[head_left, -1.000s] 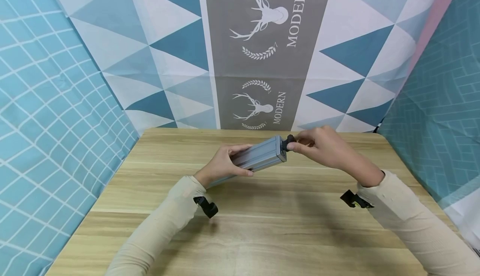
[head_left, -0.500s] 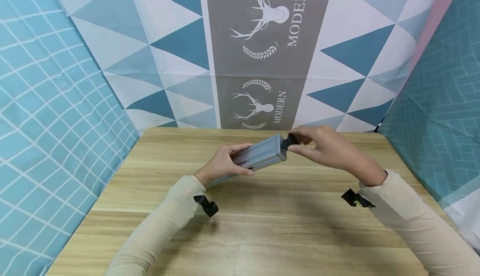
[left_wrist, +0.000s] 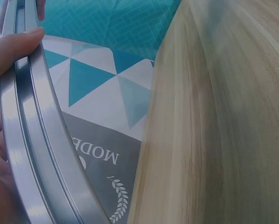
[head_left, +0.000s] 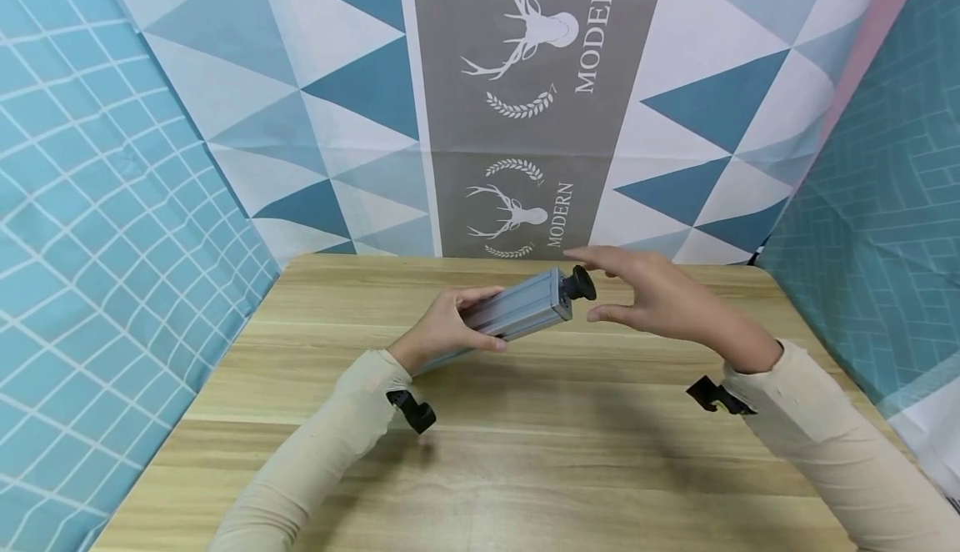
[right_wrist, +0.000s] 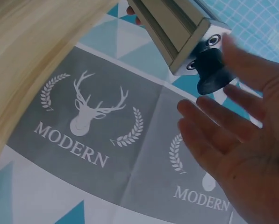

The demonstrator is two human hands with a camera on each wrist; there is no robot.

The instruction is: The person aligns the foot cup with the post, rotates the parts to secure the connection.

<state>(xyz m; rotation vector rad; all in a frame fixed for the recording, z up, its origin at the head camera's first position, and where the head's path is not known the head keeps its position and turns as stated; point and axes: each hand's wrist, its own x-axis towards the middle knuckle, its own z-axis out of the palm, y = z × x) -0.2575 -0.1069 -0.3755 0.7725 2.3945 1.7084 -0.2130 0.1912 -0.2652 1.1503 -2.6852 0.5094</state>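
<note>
An aluminium profile [head_left: 521, 308] with lengthwise grooves is held tilted above the table, its right end higher. My left hand [head_left: 444, 331] grips it around the middle, thumb on the near side and fingers on the far side. In the left wrist view the grooved face of the profile [left_wrist: 41, 126] runs past the thumb. A black round knob-like foot [head_left: 579, 283] sticks out of the profile's end plate, where the right wrist view also shows screws. Just right of the foot [right_wrist: 213, 72], my right hand [head_left: 648, 293] is spread around it with fingers apart, holding nothing.
The wooden table [head_left: 480, 469] stretches beneath both hands. Behind it hangs a patterned cloth [head_left: 517, 118] with deer heads and triangles. Blue cloths [head_left: 90, 227] stand at the left and right sides. A small black camera [head_left: 412, 412] is strapped to each wrist.
My right hand has been turning the black foot between thumb and fingers, then let go and spread its fingers. The left hand and the profile have hardly moved.
</note>
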